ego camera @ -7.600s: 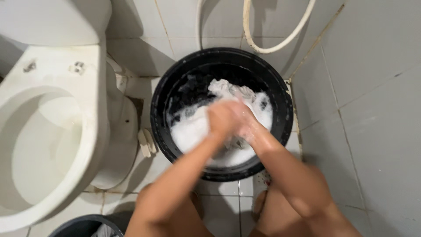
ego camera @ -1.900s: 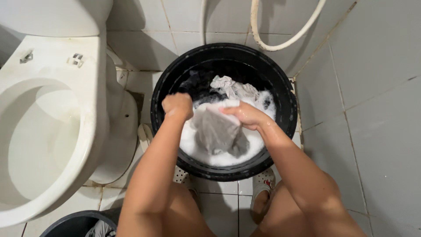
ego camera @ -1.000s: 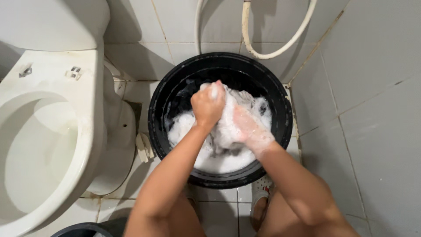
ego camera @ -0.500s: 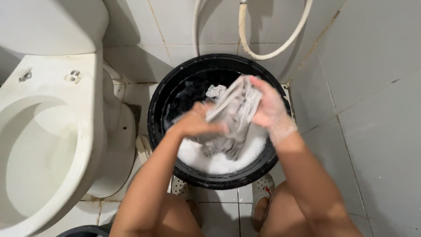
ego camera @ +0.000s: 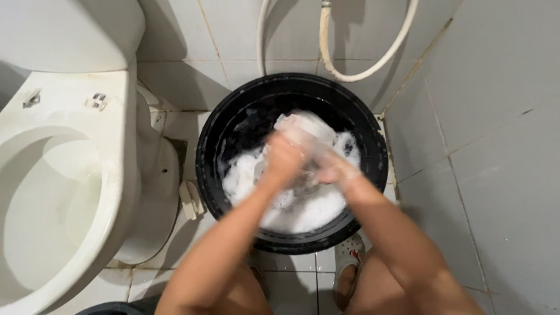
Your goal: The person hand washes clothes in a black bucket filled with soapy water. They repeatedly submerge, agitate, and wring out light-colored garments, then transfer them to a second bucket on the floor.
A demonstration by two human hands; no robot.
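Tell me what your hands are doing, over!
Left hand and right hand both clamped on soapy grey cloth. Cloth over black tub, suds below. Nothing blocking.

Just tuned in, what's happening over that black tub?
A person crouches on a tiled bathroom floor and works a pale, wet cloth between both hands over a black tub of soapy water. The left hand and right hand are pressed close together on the cloth, both blurred by motion and covered in suds. White foam fills the near half of the tub, and darker laundry lies at the far side. A white toilet stands to the left.
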